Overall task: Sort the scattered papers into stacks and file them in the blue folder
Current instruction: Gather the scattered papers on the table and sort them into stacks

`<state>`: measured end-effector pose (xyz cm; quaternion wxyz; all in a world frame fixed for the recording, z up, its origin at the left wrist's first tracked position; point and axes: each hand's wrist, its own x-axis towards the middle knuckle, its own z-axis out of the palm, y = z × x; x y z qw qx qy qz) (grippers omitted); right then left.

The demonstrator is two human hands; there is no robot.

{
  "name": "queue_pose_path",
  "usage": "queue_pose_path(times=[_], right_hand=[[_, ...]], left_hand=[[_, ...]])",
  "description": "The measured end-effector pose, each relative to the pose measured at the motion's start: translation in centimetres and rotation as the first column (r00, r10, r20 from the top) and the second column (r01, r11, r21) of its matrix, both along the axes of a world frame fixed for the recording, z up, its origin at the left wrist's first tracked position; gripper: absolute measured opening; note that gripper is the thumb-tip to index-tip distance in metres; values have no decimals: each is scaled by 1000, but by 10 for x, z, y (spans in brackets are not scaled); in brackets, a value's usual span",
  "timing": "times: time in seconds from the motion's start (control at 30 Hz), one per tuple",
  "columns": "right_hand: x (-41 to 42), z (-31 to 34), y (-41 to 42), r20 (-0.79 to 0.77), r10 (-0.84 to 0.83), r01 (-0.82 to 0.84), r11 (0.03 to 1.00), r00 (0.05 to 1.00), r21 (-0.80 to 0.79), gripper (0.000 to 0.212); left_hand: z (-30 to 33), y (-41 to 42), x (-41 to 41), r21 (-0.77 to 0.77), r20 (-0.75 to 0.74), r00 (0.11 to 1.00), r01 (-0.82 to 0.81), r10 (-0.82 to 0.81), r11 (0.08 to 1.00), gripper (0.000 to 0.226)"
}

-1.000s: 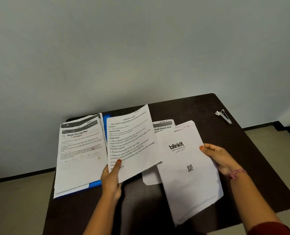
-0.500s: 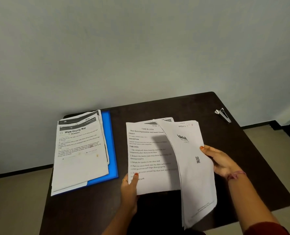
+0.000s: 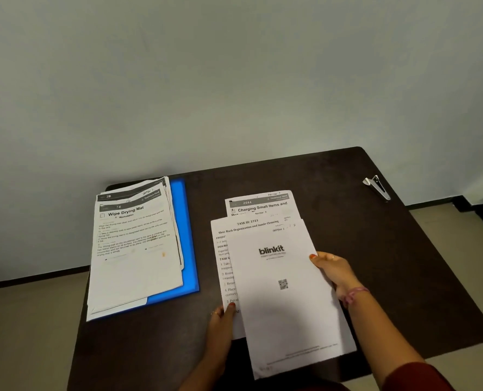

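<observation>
The right hand point(image 3: 334, 270) pinches the top sheet point(image 3: 288, 300); the left hand point(image 3: 220, 320) pinches the page beneath point(image 3: 223, 266). Both overhang the tabletop point(image 3: 390, 263) edge and could slip off, askew. The blue folder point(image 3: 185, 249) lies left under another stack point(image 3: 135, 246).

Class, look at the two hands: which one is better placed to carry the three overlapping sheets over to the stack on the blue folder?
Probably the left hand: it pinches the sheets' near-left corner, closer to the blue folder.
</observation>
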<state>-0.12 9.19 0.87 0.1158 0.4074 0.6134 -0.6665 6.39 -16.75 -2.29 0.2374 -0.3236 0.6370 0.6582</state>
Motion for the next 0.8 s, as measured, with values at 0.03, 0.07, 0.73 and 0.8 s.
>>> queue_pose_path(times=[0.03,0.07,0.73,0.8], right_hand=[[0,-4,-4,1,-5,5,999,1000,42,16],[0,-7,-9,3,-12,12,997,1000,72,18],[-61,-29,-52,-75,-37,57,954,996,293,38],[-63,-30,-53,-67,-32,53,944,997,325,37]], left_hand=[[0,0,-1,-19,9,1000,9,-9,1000,24],[2,0,-2,-32,22,1000,14,-14,999,24],[2,-3,-9,-79,52,998,50,-46,996,24],[2,-3,-8,-71,46,998,47,-44,996,24]])
